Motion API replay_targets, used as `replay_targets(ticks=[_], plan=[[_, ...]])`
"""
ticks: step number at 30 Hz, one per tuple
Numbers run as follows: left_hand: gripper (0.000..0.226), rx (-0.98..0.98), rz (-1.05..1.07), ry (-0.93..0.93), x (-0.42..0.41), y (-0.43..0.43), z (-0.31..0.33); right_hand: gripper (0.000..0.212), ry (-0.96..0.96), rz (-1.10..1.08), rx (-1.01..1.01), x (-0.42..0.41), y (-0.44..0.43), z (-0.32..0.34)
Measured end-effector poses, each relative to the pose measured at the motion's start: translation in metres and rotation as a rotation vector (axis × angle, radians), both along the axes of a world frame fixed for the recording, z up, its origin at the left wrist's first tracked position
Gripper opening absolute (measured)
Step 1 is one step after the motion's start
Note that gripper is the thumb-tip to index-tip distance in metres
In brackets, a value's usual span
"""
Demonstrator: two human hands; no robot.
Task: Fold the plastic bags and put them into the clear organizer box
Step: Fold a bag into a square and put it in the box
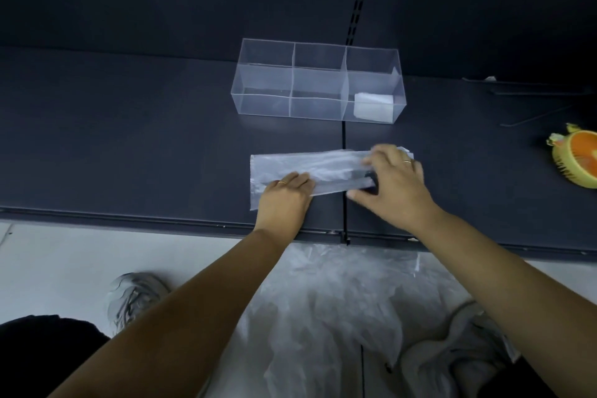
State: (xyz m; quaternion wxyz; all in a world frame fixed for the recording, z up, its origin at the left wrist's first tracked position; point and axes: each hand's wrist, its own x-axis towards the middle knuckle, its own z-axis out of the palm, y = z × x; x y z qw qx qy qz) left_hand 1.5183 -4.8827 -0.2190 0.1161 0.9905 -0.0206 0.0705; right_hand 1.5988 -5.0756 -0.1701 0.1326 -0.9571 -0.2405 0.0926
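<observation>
From the head view, the plastic bag lies on the dark shelf as a long, narrow strip running left to right, just in front of the clear organizer box and apart from it. The left hand rests flat on the strip's left part, its fingers straight and together. This pressure most likely pins the slippery film so the strip cannot slide or spring open. The right hand is at the strip's right end, its fingers curled over the top and the thumb tucked beneath, clamped on the plastic. It looks ready to bring that end across for a crosswise fold. The box stands within easy reach, and one folded bag already sits in its right-end compartment, so each finished packet has a short trip. More loose bags lie heaped below the shelf edge, between the person's shoes. An orange and yellow fan sits well off to the right.
</observation>
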Motion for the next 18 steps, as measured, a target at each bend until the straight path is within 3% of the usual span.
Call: replay_targets(ticks=[2, 3, 6, 8, 9, 12, 15, 18], plan=[[0.026, 0.032, 0.011, 0.018, -0.007, -0.005, 0.002, 0.083, -0.084, 0.156, -0.035, -0.013, 0.011, 0.0], [0.026, 0.035, 0.019, 0.022, -0.01, -0.007, 0.002, 0.086, -0.104, 0.237, -0.069, -0.021, 0.019, -0.004], [0.028, 0.017, 0.01, 0.025, -0.015, -0.01, 0.004, 0.053, -0.111, 0.276, -0.077, -0.038, 0.036, -0.025], [0.025, 0.005, 0.021, 0.063, -0.019, -0.005, 0.005, 0.02, -0.148, 0.179, 0.04, -0.036, 0.035, -0.033], [0.021, -0.017, 0.045, 0.067, -0.022, 0.001, 0.004, 0.013, -0.128, 0.115, 0.131, -0.033, 0.03, -0.035], [0.018, -0.354, 0.261, 0.095, -0.029, 0.031, 0.008, 0.007, 0.114, -0.1, 0.425, -0.014, 0.01, -0.034], [0.017, -0.799, 0.514, 0.244, -0.024, 0.065, 0.012, 0.006, 0.356, -0.314, 0.545, 0.003, -0.001, -0.036], [0.018, -0.856, 0.615, 0.31, -0.016, 0.08, 0.011, 0.007, 0.431, -0.494, 0.657, 0.013, -0.001, -0.041]])
